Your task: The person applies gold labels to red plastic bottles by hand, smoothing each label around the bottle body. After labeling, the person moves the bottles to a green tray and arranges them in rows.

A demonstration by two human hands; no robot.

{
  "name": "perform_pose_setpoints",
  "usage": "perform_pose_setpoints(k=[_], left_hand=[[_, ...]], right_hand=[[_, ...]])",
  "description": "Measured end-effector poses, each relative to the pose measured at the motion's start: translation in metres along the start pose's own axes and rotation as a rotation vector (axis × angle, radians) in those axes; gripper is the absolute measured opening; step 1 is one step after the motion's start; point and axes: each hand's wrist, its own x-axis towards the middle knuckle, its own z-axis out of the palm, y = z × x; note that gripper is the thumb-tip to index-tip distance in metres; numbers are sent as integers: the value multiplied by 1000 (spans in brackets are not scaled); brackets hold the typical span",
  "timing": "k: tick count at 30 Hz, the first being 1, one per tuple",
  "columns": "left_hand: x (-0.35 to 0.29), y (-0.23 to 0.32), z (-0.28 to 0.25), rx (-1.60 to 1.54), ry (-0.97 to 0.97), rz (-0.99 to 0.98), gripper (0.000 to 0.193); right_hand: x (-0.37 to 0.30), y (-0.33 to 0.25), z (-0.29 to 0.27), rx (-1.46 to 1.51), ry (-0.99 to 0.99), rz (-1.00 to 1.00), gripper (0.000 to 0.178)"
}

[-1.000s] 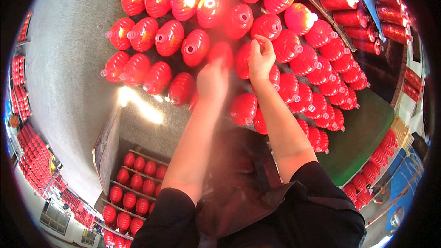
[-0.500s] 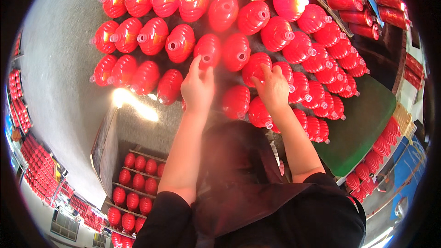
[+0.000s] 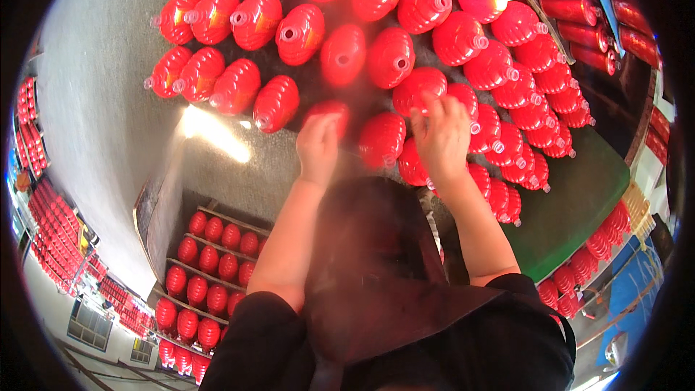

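Rows of red, rounded, ribbed plastic bottles fill the upper middle, many with a pale neck or round opening showing. My left hand (image 3: 318, 146) is at a red bottle (image 3: 331, 111) in the lowest row, its fingers closed against it and covering its lower part. Slightly right, my right hand (image 3: 444, 134) has bent fingers and a thumb standing apart, in front of another red bottle (image 3: 420, 89). Whether its fingertips touch that bottle cannot be made out. Between the hands sits one more red bottle (image 3: 383, 137).
A grey wall (image 3: 94, 116) curves along the left. Wooden racks of red bottles (image 3: 210, 259) stand lower left. On the right are a dark green panel (image 3: 579, 206) and darker red cylinders (image 3: 561, 7) on a rack. Dark cloth (image 3: 376, 268) lies between my forearms.
My left hand has dropped from one bottle to the bottle in the row below. The right hand has drawn slightly down and right. The whole view has shifted, with the bottles higher now.
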Motion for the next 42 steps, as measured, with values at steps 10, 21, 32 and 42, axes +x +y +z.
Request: perform_pose_setpoints(k=[10,21,32,42], left_hand=[[-29,1,-30,397,-146,23,39],[-23,-4,-30,370,-57,-65,37],[12,55,-4,535,-133,181,64],[108,71,96,436,-322,321,52]], right_hand=[[-99,-28,41,162,-505,-33,43],[-107,-20,37,71,-648,24,31],[-22,17,13,82,-55,309,62],[-4,55,42,98,-307,118,30]])
